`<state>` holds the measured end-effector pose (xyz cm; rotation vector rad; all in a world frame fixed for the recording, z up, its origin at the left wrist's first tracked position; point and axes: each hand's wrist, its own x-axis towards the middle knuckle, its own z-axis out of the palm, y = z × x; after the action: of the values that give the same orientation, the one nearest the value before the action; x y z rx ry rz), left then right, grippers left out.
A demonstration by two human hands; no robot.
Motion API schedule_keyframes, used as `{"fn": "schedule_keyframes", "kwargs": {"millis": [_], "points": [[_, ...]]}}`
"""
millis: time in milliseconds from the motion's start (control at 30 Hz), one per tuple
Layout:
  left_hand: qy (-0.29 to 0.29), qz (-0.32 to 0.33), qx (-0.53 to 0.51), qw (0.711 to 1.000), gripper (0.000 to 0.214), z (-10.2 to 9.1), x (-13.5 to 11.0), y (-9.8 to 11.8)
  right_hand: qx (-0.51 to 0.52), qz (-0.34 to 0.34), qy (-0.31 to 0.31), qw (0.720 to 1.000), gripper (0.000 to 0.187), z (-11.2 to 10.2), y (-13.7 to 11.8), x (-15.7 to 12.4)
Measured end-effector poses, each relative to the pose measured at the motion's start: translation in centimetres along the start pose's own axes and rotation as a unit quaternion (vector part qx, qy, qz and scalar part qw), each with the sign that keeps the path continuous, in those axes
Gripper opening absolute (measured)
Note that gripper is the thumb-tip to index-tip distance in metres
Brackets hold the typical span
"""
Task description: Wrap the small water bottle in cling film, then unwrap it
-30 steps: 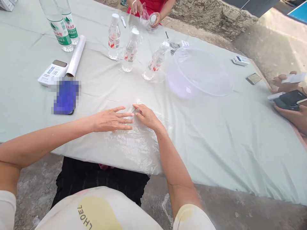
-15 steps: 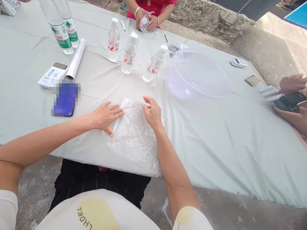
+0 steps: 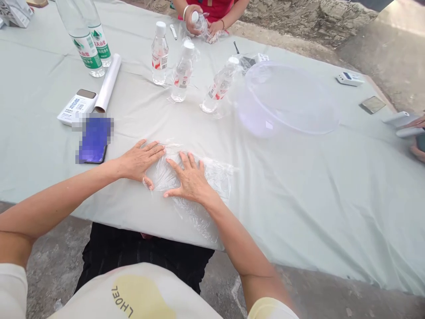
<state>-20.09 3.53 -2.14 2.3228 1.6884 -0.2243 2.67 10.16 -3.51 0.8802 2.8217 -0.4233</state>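
White box (image 3: 78, 107): lying flat, ten o'clock of the plastic film (image 3: 217, 177).
Tall bottles (image 3: 88, 51): two, green labels, near eleven; tops cut by frame.
Phone (image 3: 94, 141): ten o'clock, screen blurred out, close to box.
White roll (image 3: 109, 84): near eleven, slanting, lower end just beside box.
Left hand (image 3: 141, 160): palm down at film's left edge; grip spread, thumb well off the fingers, tips on film.
Film: clear, crumpled, spread under both hands; lowest tip runs close to near edge, about five o'clock.
Right hand (image 3: 191, 179): flat over film's middle; grip spread wide, fingers apart.
Small bottles (image 3: 160, 57): three in a loose row around twelve.
Co-worker's hands (image 3: 217, 29): twelve, far edge, on a wrapped bottle.
Basin (image 3: 255, 113): translucent, between one and two; strip of cloth separates it from film.
Surface (image 3: 318, 199): open cloth from three to five, wide room beside right forearm.
White device (image 3: 349, 79): two o'clock, near far-right edge.
Another person's hand (image 3: 419, 126): past two, partly out of frame, at right edge.
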Motion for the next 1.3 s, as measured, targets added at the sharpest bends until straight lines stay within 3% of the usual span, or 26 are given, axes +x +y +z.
{"fn": "schedule_keyframes", "kwargs": {"millis": [133,267,333,400,500,600,733,800,900,967,1067,1133,1300], "points": [[-0.030,-0.052,0.004,0.998,0.118,-1.0,-0.7,-0.7,-0.020,0.014,-0.020,0.999,0.117,-0.6,0.0,0.3],[-0.081,-0.076,-0.065,0.992,0.113,-3.4,-1.6,-1.6,-0.017,0.035,-0.059,0.997,0.127,-1.3,0.0,0.3],[-0.076,-0.085,-0.128,0.985,0.103,-4.7,-1.5,-2.5,-0.012,0.040,-0.080,0.996,0.129,-1.8,-0.1,0.4],[-0.030,-0.118,-0.179,0.976,0.091,-5.7,-0.5,-3.8,-0.003,0.041,-0.103,0.994,0.129,-2.0,-0.1,0.5],[0.103,-0.226,-0.237,0.939,0.078,-6.4,3.1,-6.4,0.008,0.041,-0.121,0.992,0.128,-2.2,-0.1,0.8],[0.230,-0.326,-0.294,0.869,0.082,-6.9,8.4,-9.8,0.015,0.047,-0.124,0.991,0.129,-2.3,-0.1,1.0],[0.313,-0.407,-0.400,0.759,0.096,-8.6,15.6,-14.3,0.015,0.056,-0.120,0.991,0.131,-2.4,-0.2,1.0],[0.350,-0.412,-0.433,0.721,0.101,-9.9,18.4,-16.1,0.009,0.054,-0.108,0.993,0.133,-2.2,-0.1,1.0],[0.390,-0.355,-0.455,0.717,0.105,-11.3,21.1,-17.7,0.009,0.035,-0.083,0.996,0.134,-1.5,0.3,0.8],[0.389,-0.323,-0.466,0.727,0.089,-11.7,22.0,-18.0,0.006,0.027,-0.070,0.997,0.133,-1.1,0.6,0.7],[0.383,-0.301,-0.469,0.737,0.060,-11.4,21.9,-17.2,-0.003,0.026,-0.057,0.998,0.132,-0.8,0.7,0.7],[0.386,-0.282,-0.469,0.743,0.056,-10.8,20.6,-16.2,-0.005,0.028,-0.054,0.998,0.132,-0.9,0.6,0.7],[0.348,-0.278,-0.491,0.749,0.058,-8.8,13.8,-11.7,0.012,0.034,-0.077,0.996,0.130,-1.4,0.4,0.9]]}}
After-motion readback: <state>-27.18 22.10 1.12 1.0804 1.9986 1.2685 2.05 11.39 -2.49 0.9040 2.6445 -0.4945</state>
